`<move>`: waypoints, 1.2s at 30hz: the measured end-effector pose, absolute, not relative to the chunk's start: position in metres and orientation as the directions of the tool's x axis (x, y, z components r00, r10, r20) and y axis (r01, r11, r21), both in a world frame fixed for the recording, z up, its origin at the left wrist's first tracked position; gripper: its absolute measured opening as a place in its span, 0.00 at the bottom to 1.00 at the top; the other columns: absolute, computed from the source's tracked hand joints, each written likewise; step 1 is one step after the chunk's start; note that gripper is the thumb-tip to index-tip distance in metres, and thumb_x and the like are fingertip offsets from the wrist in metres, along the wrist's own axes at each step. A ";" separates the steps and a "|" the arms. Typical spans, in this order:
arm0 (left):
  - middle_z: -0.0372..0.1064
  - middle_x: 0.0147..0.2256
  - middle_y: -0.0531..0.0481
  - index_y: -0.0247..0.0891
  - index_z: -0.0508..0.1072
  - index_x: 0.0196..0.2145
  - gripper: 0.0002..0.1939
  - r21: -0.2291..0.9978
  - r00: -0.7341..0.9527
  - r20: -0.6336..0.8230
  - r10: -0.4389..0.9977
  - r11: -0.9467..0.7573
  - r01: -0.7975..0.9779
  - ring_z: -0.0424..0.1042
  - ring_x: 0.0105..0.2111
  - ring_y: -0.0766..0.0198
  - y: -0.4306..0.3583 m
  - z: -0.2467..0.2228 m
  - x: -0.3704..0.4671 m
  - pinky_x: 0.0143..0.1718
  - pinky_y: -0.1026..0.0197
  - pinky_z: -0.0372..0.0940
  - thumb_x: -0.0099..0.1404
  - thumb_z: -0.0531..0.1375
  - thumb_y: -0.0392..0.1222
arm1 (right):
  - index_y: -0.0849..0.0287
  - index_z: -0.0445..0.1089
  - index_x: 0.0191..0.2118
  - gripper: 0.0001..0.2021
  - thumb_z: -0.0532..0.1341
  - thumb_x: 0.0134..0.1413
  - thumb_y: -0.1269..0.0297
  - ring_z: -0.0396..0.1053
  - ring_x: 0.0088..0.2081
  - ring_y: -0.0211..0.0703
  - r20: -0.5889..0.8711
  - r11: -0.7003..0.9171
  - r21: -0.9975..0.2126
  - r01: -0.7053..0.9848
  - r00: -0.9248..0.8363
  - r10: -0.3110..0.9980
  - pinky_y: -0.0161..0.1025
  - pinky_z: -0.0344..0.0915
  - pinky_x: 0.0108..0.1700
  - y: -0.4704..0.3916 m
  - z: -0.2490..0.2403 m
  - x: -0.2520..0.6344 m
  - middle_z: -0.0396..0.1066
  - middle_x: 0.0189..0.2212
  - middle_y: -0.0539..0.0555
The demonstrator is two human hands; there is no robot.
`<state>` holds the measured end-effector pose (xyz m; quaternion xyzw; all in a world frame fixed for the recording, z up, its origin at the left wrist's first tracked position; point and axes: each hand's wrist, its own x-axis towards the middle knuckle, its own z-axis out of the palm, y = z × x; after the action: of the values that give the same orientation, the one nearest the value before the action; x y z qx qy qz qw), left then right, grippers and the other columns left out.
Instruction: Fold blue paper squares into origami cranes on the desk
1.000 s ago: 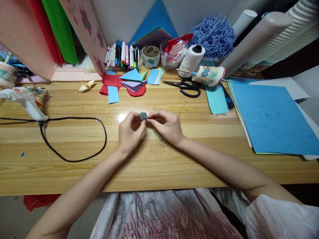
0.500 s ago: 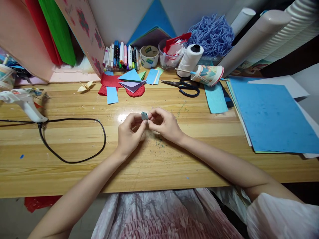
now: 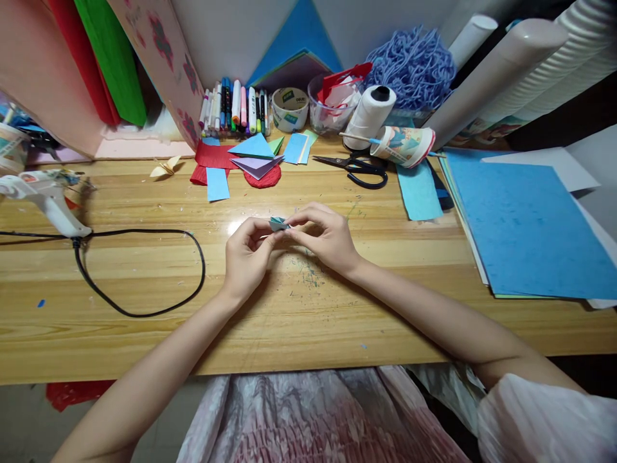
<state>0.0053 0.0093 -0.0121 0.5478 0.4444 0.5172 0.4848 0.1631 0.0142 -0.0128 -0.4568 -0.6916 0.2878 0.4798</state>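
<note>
A small folded piece of light blue-green paper [image 3: 278, 223] is pinched between my two hands, just above the middle of the wooden table. My left hand [image 3: 248, 257] grips its left and lower side with thumb and forefinger. From the right, my right hand [image 3: 330, 236] closes thumb and fingers on the paper's other end. Fingertips cover part of the paper, so its full shape is hidden.
Beyond my hands lie blue and purple folded papers [image 3: 255, 164], red crepe paper [image 3: 212, 154] and black scissors [image 3: 364, 170]. To the left is a glue gun [image 3: 58, 202] with a looped cord [image 3: 202, 257]. Blue paper sheets [image 3: 540, 225] are stacked at right. Markers [image 3: 236, 106] stand behind.
The folded paper has tilted flatter and lower between my fingers. My right hand has turned slightly, its fingers now reaching over the paper's right end.
</note>
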 end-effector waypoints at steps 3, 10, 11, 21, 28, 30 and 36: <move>0.72 0.30 0.52 0.36 0.72 0.30 0.06 0.995 0.074 0.100 0.992 -0.098 -0.027 0.73 0.32 0.67 0.009 -0.013 0.007 0.37 0.64 0.69 0.54 0.65 0.36 | 0.57 0.73 0.31 0.02 0.64 0.50 0.66 0.69 0.34 0.39 0.490 0.495 -0.771 0.401 -0.123 0.863 0.38 0.65 0.38 0.015 -0.016 0.164 0.73 0.30 0.51; 0.73 0.31 0.52 0.36 0.71 0.31 0.06 0.996 0.093 0.063 0.994 -0.057 -0.063 0.73 0.33 0.67 0.009 -0.017 0.007 0.38 0.63 0.69 0.54 0.64 0.35 | 0.58 0.74 0.34 0.06 0.60 0.55 0.66 0.70 0.34 0.41 0.590 0.596 -0.643 0.481 -0.186 0.786 0.40 0.65 0.39 0.013 -0.021 0.164 0.74 0.30 0.54; 0.73 0.31 0.52 0.36 0.71 0.30 0.06 0.996 0.093 0.058 0.994 -0.052 -0.070 0.73 0.33 0.67 0.009 -0.018 0.008 0.38 0.63 0.69 0.54 0.64 0.35 | 0.57 0.74 0.34 0.06 0.59 0.56 0.66 0.70 0.34 0.41 0.586 0.595 -0.641 0.485 -0.190 0.787 0.40 0.65 0.39 0.013 -0.021 0.164 0.74 0.31 0.54; 0.73 0.31 0.52 0.36 0.69 0.30 0.07 0.996 0.076 0.056 0.996 -0.050 -0.068 0.74 0.34 0.66 0.009 -0.014 0.009 0.41 0.60 0.69 0.53 0.64 0.35 | 0.53 0.73 0.33 0.05 0.60 0.55 0.64 0.70 0.34 0.42 0.583 0.578 -0.659 0.481 -0.159 0.797 0.42 0.65 0.38 0.010 -0.019 0.166 0.74 0.30 0.52; 0.73 0.35 0.50 0.38 0.68 0.35 0.11 0.982 0.186 -0.079 0.979 0.109 -0.156 0.73 0.35 0.65 0.010 -0.014 0.007 0.38 0.61 0.71 0.54 0.64 0.39 | 0.54 0.73 0.36 0.06 0.59 0.56 0.69 0.69 0.34 0.41 0.699 0.711 -0.516 0.478 -0.245 0.672 0.40 0.65 0.38 0.010 -0.021 0.168 0.74 0.31 0.53; 0.73 0.36 0.49 0.37 0.69 0.35 0.10 0.977 0.185 -0.083 0.979 0.117 -0.180 0.74 0.36 0.64 0.010 -0.015 0.007 0.38 0.61 0.71 0.55 0.63 0.38 | 0.54 0.73 0.36 0.07 0.57 0.57 0.68 0.69 0.35 0.41 0.673 0.702 -0.503 0.504 -0.281 0.684 0.41 0.64 0.38 0.010 -0.021 0.166 0.74 0.32 0.53; 0.74 0.35 0.49 0.36 0.70 0.34 0.08 0.973 0.135 -0.106 0.985 0.131 -0.188 0.74 0.37 0.64 0.011 -0.016 0.007 0.37 0.62 0.71 0.54 0.62 0.37 | 0.53 0.73 0.36 0.06 0.58 0.57 0.65 0.65 0.35 0.43 0.627 0.651 -0.513 0.559 -0.274 0.729 0.43 0.61 0.37 0.009 -0.022 0.163 0.71 0.31 0.53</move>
<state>0.0072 0.0108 -0.0157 0.4475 0.4451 0.4842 0.6059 0.1631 0.0087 -0.0222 -0.4066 -0.7923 0.0956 0.4448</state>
